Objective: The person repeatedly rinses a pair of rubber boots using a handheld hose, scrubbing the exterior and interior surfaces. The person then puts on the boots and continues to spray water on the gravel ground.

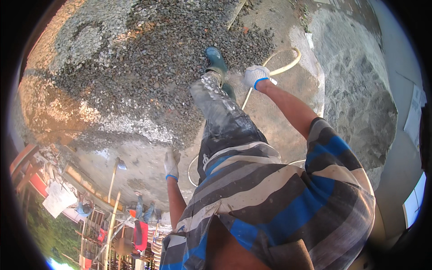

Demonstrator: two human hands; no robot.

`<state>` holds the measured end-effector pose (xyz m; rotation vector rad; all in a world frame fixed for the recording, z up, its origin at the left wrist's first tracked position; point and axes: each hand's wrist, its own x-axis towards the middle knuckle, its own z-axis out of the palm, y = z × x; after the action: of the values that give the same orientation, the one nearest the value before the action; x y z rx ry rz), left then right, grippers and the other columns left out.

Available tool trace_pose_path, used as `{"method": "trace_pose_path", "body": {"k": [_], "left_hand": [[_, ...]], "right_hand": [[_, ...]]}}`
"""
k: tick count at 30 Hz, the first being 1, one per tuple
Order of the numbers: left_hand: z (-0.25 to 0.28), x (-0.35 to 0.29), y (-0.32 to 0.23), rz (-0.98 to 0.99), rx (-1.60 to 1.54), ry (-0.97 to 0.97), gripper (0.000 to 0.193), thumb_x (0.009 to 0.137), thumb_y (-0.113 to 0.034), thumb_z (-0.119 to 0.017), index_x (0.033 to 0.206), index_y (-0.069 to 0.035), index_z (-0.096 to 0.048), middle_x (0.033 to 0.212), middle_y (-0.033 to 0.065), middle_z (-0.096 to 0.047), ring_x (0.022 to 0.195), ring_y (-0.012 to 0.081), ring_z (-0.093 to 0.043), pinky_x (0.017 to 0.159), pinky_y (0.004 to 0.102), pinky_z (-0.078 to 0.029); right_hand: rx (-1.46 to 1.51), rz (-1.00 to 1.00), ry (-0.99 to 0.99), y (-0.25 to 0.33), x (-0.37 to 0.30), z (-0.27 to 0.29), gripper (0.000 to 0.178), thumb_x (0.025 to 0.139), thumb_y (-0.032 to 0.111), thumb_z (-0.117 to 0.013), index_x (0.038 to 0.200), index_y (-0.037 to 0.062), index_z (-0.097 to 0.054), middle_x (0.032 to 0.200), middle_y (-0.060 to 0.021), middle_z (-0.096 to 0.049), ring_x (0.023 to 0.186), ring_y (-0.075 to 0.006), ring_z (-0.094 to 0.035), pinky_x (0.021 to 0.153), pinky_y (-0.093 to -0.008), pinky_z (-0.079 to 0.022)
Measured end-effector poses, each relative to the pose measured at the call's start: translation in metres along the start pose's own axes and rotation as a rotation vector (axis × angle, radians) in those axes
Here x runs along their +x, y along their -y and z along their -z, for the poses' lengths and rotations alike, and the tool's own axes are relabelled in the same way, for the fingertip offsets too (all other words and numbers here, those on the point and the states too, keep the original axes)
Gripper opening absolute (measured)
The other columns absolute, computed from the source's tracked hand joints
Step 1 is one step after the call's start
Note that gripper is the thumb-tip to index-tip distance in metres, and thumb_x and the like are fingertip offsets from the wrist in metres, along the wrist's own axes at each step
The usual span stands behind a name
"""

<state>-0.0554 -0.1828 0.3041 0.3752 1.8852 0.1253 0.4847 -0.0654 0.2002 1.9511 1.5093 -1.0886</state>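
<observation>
1. Right hand (pixel 256 76): our gloved fingers look curled at the cream hose (pixel 285 68); we can't tell if they're clenched on it.
2. Hose loop sits just beside that hand at 2 o'clock; straight run exits at 7, axis roughly 1–7.
3. Our left hand (pixel 171 163): released, fingers extended, well apart at 7–8. Right is nearer.
4. Gravel (pixel 171 58) spreads at 10.

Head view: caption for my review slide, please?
Gloved right hand at a pale hose, left hand out to the side, green boot at the gravel's edge.
</observation>
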Motion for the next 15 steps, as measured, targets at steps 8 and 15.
{"method": "trace_pose_path", "body": {"k": [8,15], "left_hand": [[-0.012,0.002,-0.032,-0.078,-0.009,0.038,0.067,0.108,-0.058,-0.055,0.149,-0.004,-0.057,0.137,0.0186,-0.069,0.123,0.0285,-0.069,0.109,0.0427,-0.052],[-0.01,0.012,-0.017,-0.05,0.0,0.027,0.062,0.108,-0.056,-0.056,0.144,-0.007,-0.061,0.13,0.0156,-0.073,0.115,0.0263,-0.072,0.103,0.0409,-0.055]], "right_hand": [[0.013,0.009,0.04,0.022,0.002,0.031,0.056,0.099,0.054,-0.054,0.116,0.0093,-0.083,0.117,-0.0171,-0.08,0.111,-0.0347,-0.077,0.093,-0.0484,-0.059],[0.025,0.003,0.022,0.032,0.013,0.027,0.058,0.098,0.057,-0.054,0.118,0.0108,-0.082,0.118,-0.0157,-0.08,0.112,-0.0346,-0.076,0.095,-0.0473,-0.059]]}}
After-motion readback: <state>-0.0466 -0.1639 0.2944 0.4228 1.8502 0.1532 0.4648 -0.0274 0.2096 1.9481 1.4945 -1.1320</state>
